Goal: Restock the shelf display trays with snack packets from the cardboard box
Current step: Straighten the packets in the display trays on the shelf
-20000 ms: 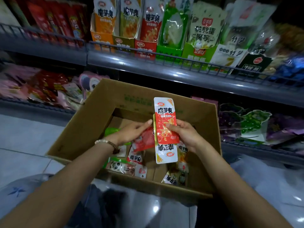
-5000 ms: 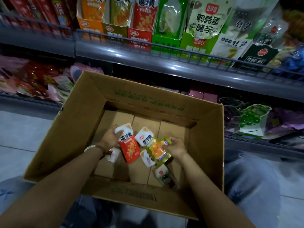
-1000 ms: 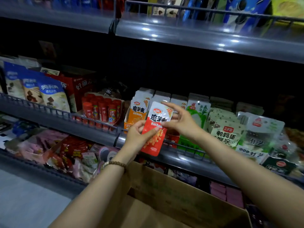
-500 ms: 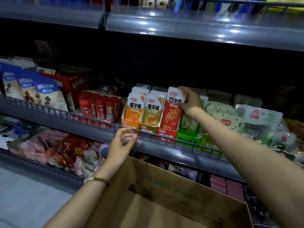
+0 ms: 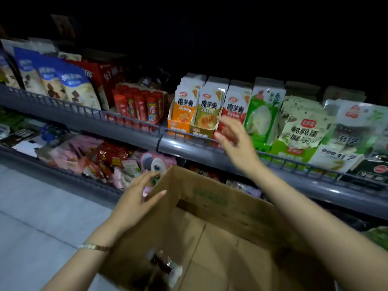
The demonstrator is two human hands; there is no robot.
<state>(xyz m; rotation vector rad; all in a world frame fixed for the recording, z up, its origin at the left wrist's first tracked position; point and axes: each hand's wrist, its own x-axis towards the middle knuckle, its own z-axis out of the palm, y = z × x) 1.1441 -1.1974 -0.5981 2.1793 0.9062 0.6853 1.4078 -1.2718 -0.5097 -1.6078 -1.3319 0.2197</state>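
a grey shelf [image 5: 189, 149] runs across, with a brown cardboard box [image 5: 220, 206] open below it and a few blurred packets [image 5: 165, 267] at its bottom. on the shelf an orange tray [image 5: 177, 128], an olive tray [image 5: 199, 132] and red packets [image 5: 236, 106] stand side by side, full, each pack reading 魔芋爽. the right hand [image 5: 235, 141] hovers spread and empty before the red packets; the left hand [image 5: 136, 200], fingers loose, holds nothing at the box's far left corner

Dim shop aisle with grey metal shelving [image 5: 189, 149].
Pale tiled floor [image 5: 42, 217] at lower left, crossed by thin grout lines; upper shelf [image 5: 134, 133] and lower shelf [image 5: 63, 172], each fronted by a low wire rail [image 5: 63, 107]; deep shadow above, soft glare on rounded shelf lips.
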